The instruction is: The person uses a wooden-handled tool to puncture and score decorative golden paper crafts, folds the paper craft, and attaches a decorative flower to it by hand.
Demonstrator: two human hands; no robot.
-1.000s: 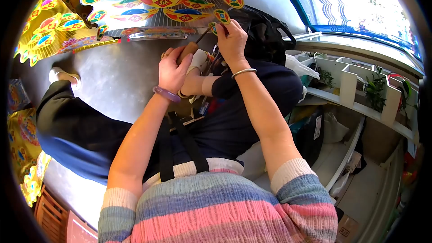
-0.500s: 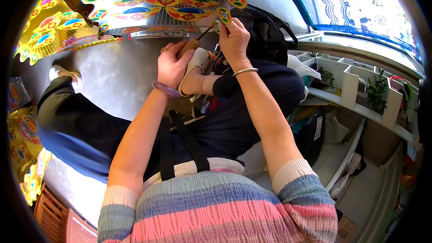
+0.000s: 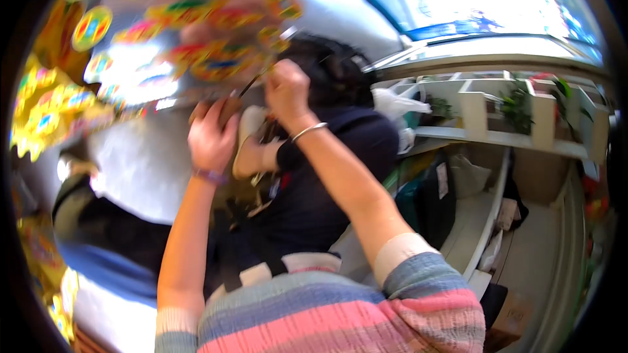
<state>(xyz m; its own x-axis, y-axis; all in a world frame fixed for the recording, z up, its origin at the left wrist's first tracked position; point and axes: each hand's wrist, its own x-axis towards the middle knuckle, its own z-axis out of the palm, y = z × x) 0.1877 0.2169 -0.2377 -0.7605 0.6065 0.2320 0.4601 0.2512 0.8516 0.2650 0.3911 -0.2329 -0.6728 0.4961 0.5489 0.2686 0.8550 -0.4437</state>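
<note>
My left hand (image 3: 212, 137) is closed around the brown handle of a thin, dark-shafted tool (image 3: 249, 85), whose exact kind I cannot make out. The shaft slants up and right toward the edge of a shiny foil sheet (image 3: 163, 26) printed with bright ingot shapes and round coins. Pinched fingers of my right hand (image 3: 288, 88) meet that edge near the tool's tip. Motion blur hides whether the tip touches the foil. Beneath my hands is my foot in a pale shoe (image 3: 250, 123).
A black plastic bag (image 3: 337, 72) lies beyond my right hand. To the right stand a white planter rack (image 3: 481, 114) with green plants and a white plastic bag (image 3: 396, 104). More gold foil (image 3: 46, 108) hangs at the left. A window (image 3: 471, 0) is at upper right.
The view has swung, so both hands and the black bag appear further left and lower. The foil sheet looks tilted and blurred. Both hands keep their grips.
</note>
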